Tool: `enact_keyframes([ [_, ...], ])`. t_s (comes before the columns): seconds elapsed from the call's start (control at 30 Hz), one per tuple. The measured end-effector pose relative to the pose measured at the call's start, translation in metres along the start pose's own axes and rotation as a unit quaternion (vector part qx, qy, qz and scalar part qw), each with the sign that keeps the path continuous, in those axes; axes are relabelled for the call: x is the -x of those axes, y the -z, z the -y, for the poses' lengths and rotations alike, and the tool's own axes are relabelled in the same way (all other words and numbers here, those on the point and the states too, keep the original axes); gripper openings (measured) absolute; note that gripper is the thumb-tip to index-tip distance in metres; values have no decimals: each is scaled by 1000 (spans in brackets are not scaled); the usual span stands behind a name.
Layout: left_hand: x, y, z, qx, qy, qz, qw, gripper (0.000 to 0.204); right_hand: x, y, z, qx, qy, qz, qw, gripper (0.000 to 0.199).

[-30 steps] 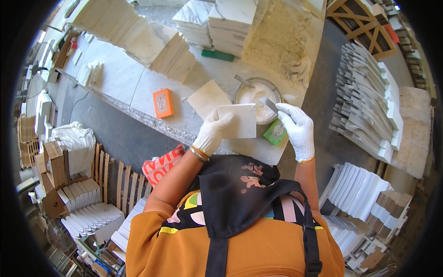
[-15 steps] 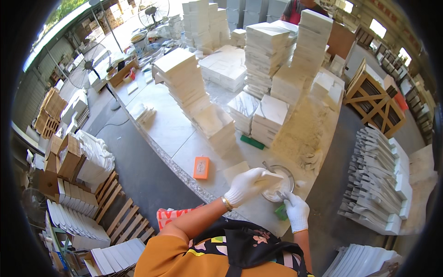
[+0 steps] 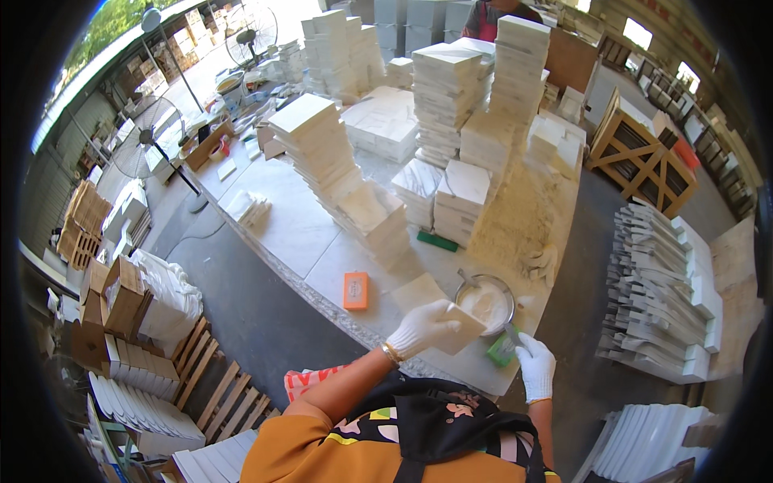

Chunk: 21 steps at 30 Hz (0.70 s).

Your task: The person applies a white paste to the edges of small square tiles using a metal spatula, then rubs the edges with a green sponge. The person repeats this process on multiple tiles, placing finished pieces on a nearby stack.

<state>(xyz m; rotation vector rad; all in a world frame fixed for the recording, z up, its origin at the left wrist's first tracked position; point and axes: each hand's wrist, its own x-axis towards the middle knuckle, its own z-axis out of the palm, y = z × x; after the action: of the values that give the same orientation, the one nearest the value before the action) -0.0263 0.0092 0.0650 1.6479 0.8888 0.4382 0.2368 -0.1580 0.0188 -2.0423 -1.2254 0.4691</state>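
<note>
My left hand (image 3: pixel 425 328), in a white knit glove, is closed on the edge of a flat, pale stone tile (image 3: pixel 460 330), which is tilted beside a bowl. White paste (image 3: pixel 485 304) fills much of that round metal bowl (image 3: pixel 510 299), and a handled tool (image 3: pixel 467 278) leans on its far-left rim. My gloved right hand (image 3: pixel 536 369) is closed around a thin flat tool (image 3: pixel 514 333), just right of the bowl; the fingers hide most of it. Below its tip lies a green pad-like thing (image 3: pixel 501 351). Another pale tile (image 3: pixel 420 295) rests on the table beyond my left hand.
An orange box (image 3: pixel 355 291) lies left of my hands. Tall stacks of stone tiles (image 3: pixel 316 145) rise farther back on the table (image 3: pixel 294 233), with a green block (image 3: pixel 437 241) before them. Crumpled gloves (image 3: pixel 543 266) lie at the right edge. Another person (image 3: pixel 491 24) stands behind the stacks.
The tile in my left hand has tilted to show its broad face and moved slightly down. My right hand has drawn the thin tool out of the bowl, to the right.
</note>
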Motion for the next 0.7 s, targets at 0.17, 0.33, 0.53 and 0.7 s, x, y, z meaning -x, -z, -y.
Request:
enact_keyframes([
  [0.17, -1, -31, 16, -159, -83, 83, 980, 39, 35, 9, -12, -43, -93, -15, 995, 15],
  [0.33, -30, -76, 34, -182, -180, 156, 954, 33, 65, 25, -9, -43, -88, -68, 993, 10],
  [0.53, -41, -105, 23, -152, -136, 236, 950, 28, 94, 39, -19, -76, -149, -90, 982, 12],
  [0.7, -41, -126, 32, -116, -74, 258, 956, 33, 111, 42, -36, -99, -168, -89, 977, 13],
])
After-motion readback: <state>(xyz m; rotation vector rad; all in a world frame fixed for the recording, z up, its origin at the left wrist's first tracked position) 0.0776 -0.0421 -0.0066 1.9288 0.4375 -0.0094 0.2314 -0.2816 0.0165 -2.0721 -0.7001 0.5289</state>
